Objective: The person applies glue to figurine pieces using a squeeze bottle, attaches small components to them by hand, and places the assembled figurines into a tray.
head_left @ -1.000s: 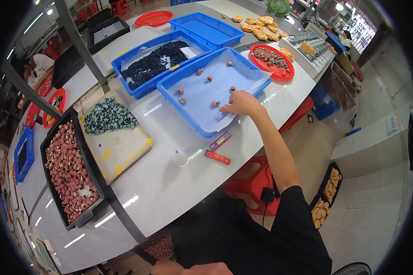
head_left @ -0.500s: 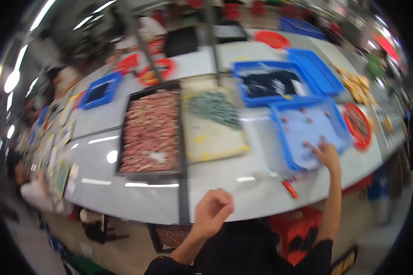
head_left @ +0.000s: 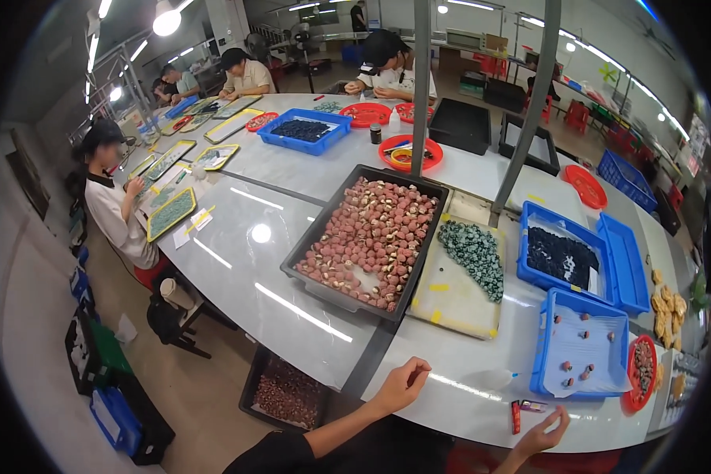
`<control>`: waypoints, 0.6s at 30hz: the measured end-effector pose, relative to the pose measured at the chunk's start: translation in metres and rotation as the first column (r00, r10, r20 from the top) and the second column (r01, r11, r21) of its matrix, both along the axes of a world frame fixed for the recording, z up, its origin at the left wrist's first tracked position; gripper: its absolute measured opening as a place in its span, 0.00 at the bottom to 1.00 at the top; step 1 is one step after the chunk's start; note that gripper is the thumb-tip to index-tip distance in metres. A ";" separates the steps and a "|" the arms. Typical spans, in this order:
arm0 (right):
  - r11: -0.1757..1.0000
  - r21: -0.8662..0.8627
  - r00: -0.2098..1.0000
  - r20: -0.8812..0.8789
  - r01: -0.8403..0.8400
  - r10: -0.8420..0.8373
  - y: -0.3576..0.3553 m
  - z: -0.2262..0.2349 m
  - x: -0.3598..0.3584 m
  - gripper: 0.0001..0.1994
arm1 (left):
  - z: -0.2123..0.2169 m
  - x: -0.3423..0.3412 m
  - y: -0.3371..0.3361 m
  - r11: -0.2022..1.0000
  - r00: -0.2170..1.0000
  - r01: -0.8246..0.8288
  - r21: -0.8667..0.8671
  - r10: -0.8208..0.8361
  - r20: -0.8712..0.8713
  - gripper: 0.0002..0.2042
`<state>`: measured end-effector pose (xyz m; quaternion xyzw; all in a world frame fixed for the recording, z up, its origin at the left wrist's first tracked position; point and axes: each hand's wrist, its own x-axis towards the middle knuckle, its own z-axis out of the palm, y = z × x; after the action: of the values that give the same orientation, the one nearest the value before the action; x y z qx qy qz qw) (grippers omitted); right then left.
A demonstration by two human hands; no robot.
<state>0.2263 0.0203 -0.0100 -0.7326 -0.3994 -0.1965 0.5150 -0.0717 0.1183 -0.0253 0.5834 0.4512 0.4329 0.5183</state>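
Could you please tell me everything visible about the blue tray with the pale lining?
The blue tray looks like plastic: shallow, roughly rectangular, with raised walls, lying flat on the glossy tabletop. A pale sheet lines it, with a few small pink-and-dark pieces scattered on top. A red plate sits close on its right; the right hand is apart from it.

A beige cup (head_left: 178,294) is noted at left, near a seated co-worker (head_left: 118,209). A black standing fan (head_left: 300,33) is observed in the background. A white bottle (head_left: 395,120) is seen near a dark jar (head_left: 375,135); a blue basket (head_left: 626,180) is recorded at upper right.
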 end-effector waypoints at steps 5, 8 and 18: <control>0.990 0.015 0.990 0.009 -0.141 0.140 -0.002 -0.017 -0.044 0.08 | -0.003 0.003 0.002 1.000 1.000 0.013 -0.008 -0.013 -0.001 0.04; 0.965 0.037 0.918 -0.302 -0.259 0.258 -0.001 -0.017 -0.066 0.10 | -0.002 0.002 0.002 1.000 0.999 0.007 -0.007 -0.007 0.046 0.05; 0.872 -0.168 0.857 -0.344 -0.459 0.384 0.020 -0.011 -0.085 0.36 | -0.007 -0.008 0.006 0.997 0.979 0.037 -0.069 -0.023 0.202 0.07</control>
<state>0.1408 0.0401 -0.0212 -0.7051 -0.4892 0.0861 0.5060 -0.0796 0.1248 -0.0325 0.5243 0.4030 0.4652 0.5884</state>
